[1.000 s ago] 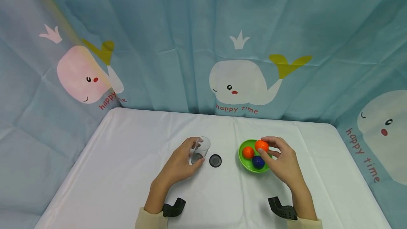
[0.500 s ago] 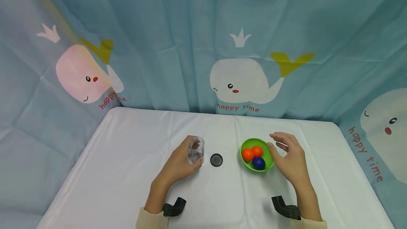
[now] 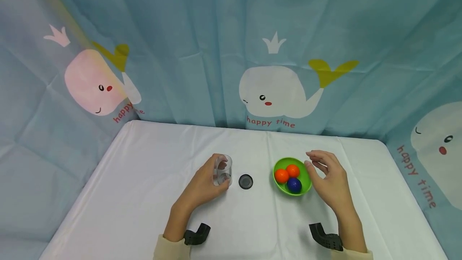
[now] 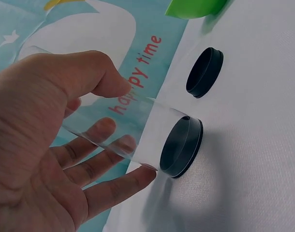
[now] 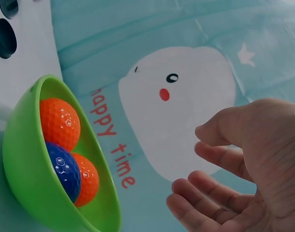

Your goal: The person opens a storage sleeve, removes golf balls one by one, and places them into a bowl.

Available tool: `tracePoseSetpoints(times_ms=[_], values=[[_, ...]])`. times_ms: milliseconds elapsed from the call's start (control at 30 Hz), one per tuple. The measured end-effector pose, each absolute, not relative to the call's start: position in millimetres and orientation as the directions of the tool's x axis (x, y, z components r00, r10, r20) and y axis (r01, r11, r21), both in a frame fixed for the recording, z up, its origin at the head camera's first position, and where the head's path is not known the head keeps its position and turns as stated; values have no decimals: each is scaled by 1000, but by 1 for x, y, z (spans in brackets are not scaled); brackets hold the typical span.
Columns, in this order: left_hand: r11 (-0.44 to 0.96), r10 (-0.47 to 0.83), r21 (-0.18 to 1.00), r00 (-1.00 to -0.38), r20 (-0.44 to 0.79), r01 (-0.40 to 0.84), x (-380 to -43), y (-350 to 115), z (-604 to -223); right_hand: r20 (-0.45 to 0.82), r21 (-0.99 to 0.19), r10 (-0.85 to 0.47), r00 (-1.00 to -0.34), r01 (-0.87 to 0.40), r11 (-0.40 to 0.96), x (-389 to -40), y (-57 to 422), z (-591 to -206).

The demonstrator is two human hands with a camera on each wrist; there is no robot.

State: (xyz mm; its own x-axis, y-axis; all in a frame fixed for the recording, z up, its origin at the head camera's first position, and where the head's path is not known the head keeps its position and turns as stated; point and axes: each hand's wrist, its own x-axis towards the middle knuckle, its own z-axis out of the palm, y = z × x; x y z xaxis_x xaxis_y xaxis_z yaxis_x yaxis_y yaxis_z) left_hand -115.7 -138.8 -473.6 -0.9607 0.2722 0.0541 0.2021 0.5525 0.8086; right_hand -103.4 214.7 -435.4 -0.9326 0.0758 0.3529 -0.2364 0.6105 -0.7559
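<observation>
My left hand [image 3: 205,181] grips a clear cylindrical container [image 3: 222,164] that stands upright on the table. Its thumb is on the near side and the fingers reach round the far side. A dark cap [image 4: 182,146] closes the container's lower end in the left wrist view. A second dark cap [image 3: 246,181] lies apart, just right of it. My right hand [image 3: 330,179] hovers at the right rim of a green bowl [image 3: 279,187], its fingers relaxed and holding nothing. Inside the bowl are two orange golf balls [image 5: 60,123] and a dark blue golf ball [image 5: 65,169].
White cloth [image 3: 144,196] covers the table. Behind and at both sides hangs a blue curtain [image 3: 187,87] with whale prints. A black wrist mount [image 3: 197,234] is on the left wrist, another mount [image 3: 325,236] on the right.
My right hand has let the orange golf ball down into the bowl and drawn back to the right. In my left hand, the tilted clear container has come upright and shifted slightly left.
</observation>
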Motion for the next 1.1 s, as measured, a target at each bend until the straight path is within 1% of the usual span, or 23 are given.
tracePoseSetpoints(times_ms=[533, 700, 900, 1000, 1100], values=[[531, 284, 819, -956, 72, 219, -116, -142, -481, 295, -787, 87, -951, -191, 587, -102, 219, -437], [518, 294, 828, -954, 64, 215, -112, -146, -484, 288, -796, 69, -955, -199, 572, -99, 217, -439], [485, 319, 838, -943, 97, 250, -117, -148, -487, 299, -791, 81, -951, -200, 578, -99, 217, -437], [465, 303, 854, -948, 94, 233, -119, -148, -488, 299, -795, 74, -952, -205, 571, -100, 215, -437], [456, 278, 863, -956, 93, 217, -119, -149, -489, 298, -802, 35, -954, -231, 550, -102, 210, -438]])
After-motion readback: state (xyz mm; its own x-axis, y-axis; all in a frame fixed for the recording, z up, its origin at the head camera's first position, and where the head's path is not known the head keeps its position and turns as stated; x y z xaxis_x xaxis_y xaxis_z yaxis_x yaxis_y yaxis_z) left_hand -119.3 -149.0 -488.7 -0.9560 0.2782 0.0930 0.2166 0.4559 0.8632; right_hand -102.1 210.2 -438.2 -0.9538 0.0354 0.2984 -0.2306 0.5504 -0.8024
